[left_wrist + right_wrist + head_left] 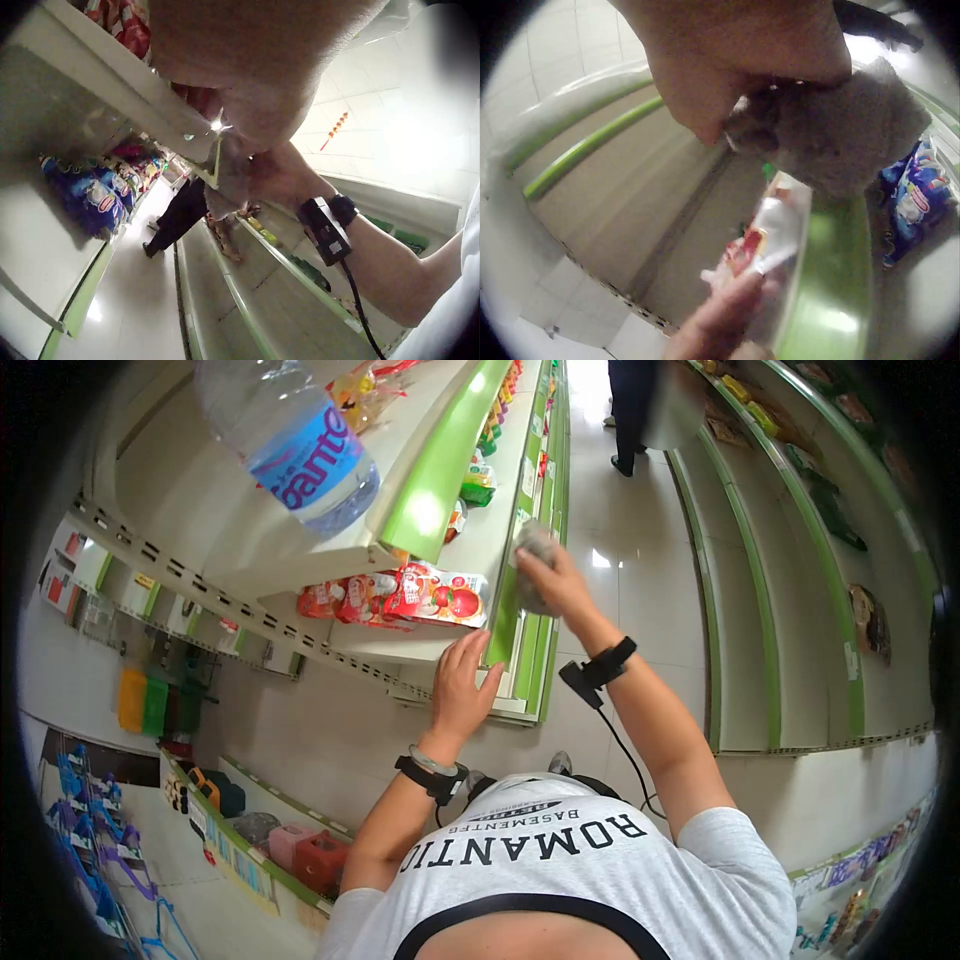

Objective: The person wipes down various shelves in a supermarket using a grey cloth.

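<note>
My right hand (565,588) grips a grey cloth (537,540) at the green front edge of the shelf (505,645). In the right wrist view the cloth (847,139) bunches under the fingers and hangs over the green edge strip. My left hand (462,688) lies at the corner of the shelf, fingers extended, just in front of several red and white food packs (437,598) with tomato pictures. Its fingertips (727,304) overlap a pack in the right wrist view. Nothing shows in the left palm, which is partly hidden in the left wrist view.
A large water bottle (315,460) stands on the upper shelf at left, its green edge (430,490) overhanging the packs. Blue bags (94,195) lie on a lower shelf. Across the aisle runs another shelf unit (790,590). A person in dark trousers (628,410) stands farther along.
</note>
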Motion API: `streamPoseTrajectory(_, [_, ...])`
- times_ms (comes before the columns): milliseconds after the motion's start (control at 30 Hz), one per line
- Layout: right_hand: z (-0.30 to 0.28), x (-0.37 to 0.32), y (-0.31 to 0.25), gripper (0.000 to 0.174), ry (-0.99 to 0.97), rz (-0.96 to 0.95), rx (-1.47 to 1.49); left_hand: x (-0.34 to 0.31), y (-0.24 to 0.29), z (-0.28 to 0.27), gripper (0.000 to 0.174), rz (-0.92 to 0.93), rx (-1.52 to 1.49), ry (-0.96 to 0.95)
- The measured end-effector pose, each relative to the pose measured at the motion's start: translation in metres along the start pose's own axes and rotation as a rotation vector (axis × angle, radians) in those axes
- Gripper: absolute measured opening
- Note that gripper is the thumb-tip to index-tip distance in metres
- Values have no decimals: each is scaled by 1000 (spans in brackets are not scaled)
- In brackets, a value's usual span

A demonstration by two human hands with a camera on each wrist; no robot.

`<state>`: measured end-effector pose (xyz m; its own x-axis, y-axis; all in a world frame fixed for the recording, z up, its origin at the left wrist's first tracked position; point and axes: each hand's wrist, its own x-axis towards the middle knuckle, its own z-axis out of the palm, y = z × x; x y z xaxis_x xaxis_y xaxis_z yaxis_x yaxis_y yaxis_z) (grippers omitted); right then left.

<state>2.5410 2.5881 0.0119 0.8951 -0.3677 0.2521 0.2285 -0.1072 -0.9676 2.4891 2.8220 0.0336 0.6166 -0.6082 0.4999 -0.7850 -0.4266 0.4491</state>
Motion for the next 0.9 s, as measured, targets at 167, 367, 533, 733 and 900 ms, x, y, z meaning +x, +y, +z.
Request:
streamPoseTrajectory(167, [21,-18,7,57,86,-155,-486,-5,-8,8,53,0,62,16])
streamPoseTrajectory(367, [10,17,-2,52,90,-156,-569,-4,-10,10,51,-24,39,22])
streamPoseTrajectory(533, [4,49,-23,48,47,-104,-718,-3,-16,7,51,-21,11,31])
streamPoseTrajectory(733, [12,96,-19,24,-56,-323,-1140,-3,-15,4,52,-56,-22,-15])
streamPoseTrajectory(900, [11,111,-8,25,-220,-293,-1203,-3,-16,6,53,-58,-44,9])
